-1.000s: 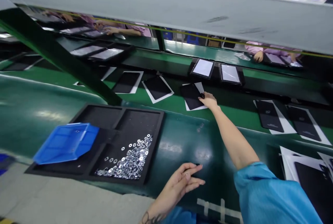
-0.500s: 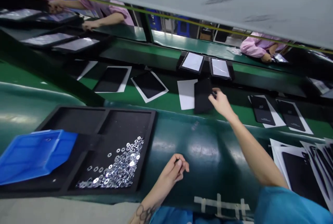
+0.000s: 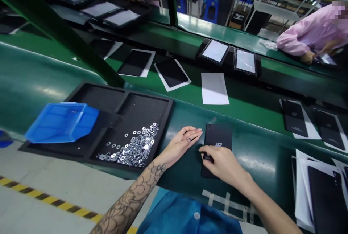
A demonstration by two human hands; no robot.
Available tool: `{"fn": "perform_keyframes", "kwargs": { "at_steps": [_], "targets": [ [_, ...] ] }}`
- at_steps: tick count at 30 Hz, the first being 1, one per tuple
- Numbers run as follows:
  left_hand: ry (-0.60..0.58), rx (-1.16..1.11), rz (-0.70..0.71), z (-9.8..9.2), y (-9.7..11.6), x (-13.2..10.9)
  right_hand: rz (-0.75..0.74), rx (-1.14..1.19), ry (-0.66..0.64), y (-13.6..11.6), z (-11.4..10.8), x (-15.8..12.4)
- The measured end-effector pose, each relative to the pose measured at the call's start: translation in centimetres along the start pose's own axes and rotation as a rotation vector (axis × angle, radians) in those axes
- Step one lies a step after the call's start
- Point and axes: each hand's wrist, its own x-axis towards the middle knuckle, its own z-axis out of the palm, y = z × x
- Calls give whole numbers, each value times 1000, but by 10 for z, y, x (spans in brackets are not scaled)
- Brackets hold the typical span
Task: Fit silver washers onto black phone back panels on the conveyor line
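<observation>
**Black panel on green worktop, two bare hands in attendance**

Black panel (image 3: 219, 132): one, flat, rounded corners, pale mark near its middle; lies lengthwise on the green worktop (image 3: 255, 161), in front of the person.

Right hand (image 3: 224, 163): over the panel's lower half, fingers curled. A small dark piece (image 3: 208, 158) shows at the fingers; whether it is gripped, or the panel touched, cannot be told.

Left hand (image 3: 181, 143): open, fingers extended together, just beside the panel's left edge; tattooed forearm.

Black tray (image 3: 143, 109): divided into compartments, on the worktop left of the hands. Contents: a heap of shiny metal washers (image 3: 137, 150) in the near right compartment, several strewn loose at its edge; a blue bin (image 3: 62, 123) tilted across the left side.

White sheet (image 3: 215, 89): bare, on the green belt (image 3: 187, 99) beyond the worktop. To its left, two black plates (image 3: 173, 72), each on white paper; to its right, two more (image 3: 295, 119), likewise backed.

Stack of papers and dark plates (image 3: 327, 197): worktop, far right.

Pale tape strips (image 3: 227, 203): near edge of worktop.

Co-worker in pink sleeves (image 3: 299, 31): across the belt, upper right.
</observation>
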Motion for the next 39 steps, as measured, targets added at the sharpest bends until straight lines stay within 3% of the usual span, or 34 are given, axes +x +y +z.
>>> {"fn": "perform_keyframes", "kwargs": {
  "at_steps": [5, 10, 15, 21, 25, 28, 30, 34, 39],
  "targets": [
    [-113, 233, 14, 12, 14, -7, -11, 458, 284, 15, 18, 27],
    [-166, 294, 114, 28, 4, 1, 10, 603, 353, 11, 27, 24],
    [-208, 310, 159, 33, -13, 10, 27, 588, 352, 16, 24, 17],
    [-159, 315, 226, 41, -20, 13, 4, 514, 365, 24, 24, 17],
    [-128, 328, 283, 42, -30, 17, -36, 429, 278, 25, 21, 20],
    [-49, 364, 320, 40, -40, 17, -29, 304, 222, 34, 11, 27],
    [46, 405, 362, 37, -45, 15, 6, 184, 259, 44, 3, 35],
    [218, 682, 444, 25, -48, 6, 100, -152, 305, 57, -6, 55],
    [226, 1075, 483, 14, -40, 10, 85, -420, 235, 55, 1, 70]
  ]
}}
